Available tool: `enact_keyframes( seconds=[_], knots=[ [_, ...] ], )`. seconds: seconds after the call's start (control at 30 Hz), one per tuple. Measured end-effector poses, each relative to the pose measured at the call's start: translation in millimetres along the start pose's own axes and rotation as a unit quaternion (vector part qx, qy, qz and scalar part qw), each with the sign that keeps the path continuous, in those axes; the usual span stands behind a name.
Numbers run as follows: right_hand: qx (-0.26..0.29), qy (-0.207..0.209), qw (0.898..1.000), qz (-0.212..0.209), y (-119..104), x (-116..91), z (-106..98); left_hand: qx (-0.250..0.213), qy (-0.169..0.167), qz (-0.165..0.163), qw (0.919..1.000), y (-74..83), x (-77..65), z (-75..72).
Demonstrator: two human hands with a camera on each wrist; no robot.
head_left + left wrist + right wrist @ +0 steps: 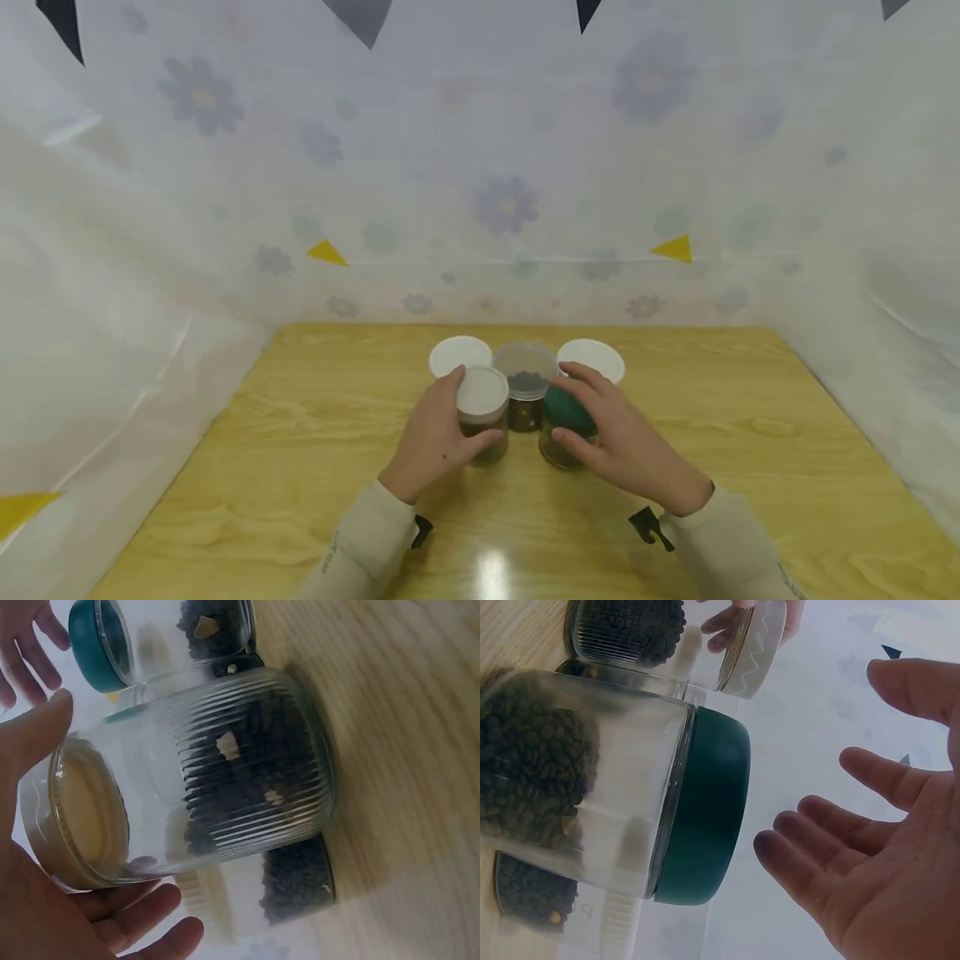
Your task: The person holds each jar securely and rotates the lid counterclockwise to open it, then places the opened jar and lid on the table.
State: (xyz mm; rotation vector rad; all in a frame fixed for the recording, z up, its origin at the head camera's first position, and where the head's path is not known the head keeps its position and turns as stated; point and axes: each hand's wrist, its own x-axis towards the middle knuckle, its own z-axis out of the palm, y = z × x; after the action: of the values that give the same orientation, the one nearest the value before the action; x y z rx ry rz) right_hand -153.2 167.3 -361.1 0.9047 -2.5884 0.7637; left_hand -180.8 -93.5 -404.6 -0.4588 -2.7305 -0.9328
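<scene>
Right hand: fingers and thumb spread about the green lid; the right wrist view shows a gap, so nothing is pinched.
Left hand: fingers and thumb apart, curved about the cream lid; whether they touch it, I cannot tell.
Work at the front pair: seemingly placing or taking hold of these two jars, both standing upright on the wood-grain desk.
Next move at the lids: if the jars are to shift, probably closing each hand squarely, without knocking the neighbours; if they are placed, simply drawing back.
Ribbed glass jar: front left, cream lid on, roughly half full of dark bean-like pieces with a few pale bits.
Green-lidded jar: front right, clear smooth wall, lid on, dark rounded pellets below an unfilled upper part.
Middle jar: behind and between them, translucent lid, dark contents.
Rear left white lid, rear right white lid: on two farther jars, each with dark pieces low inside.
</scene>
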Motion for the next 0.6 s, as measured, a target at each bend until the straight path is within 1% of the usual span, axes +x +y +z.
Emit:
enact_keyframes(
  seconds=[0.07,0.2,0.3,0.4,0.6],
  knots=[
    [0.001,-0.002,1.0,0.001,0.7,-1.0,0.7,0.016,-0.003,-0.008,0.9998,1.7,-0.1,0.4],
    [0.003,-0.002,1.0,-0.002,1.5,-1.1,0.4,0.038,0.006,-0.02,0.9991,4.5,2.6,1.3],
    [0.003,-0.002,1.0,-0.004,1.6,-0.5,-0.6,0.032,0.007,-0.027,0.9991,6.1,3.7,1.9],
    [0.003,-0.004,1.0,-0.004,1.5,-0.2,-1.6,0.012,0.0,-0.032,0.9994,7.5,3.5,2.3],
    [0.003,-0.012,1.0,0.006,1.1,-1.0,-1.2,-0.007,-0.001,-0.03,0.9995,7.9,0.0,3.9]
  ],
)
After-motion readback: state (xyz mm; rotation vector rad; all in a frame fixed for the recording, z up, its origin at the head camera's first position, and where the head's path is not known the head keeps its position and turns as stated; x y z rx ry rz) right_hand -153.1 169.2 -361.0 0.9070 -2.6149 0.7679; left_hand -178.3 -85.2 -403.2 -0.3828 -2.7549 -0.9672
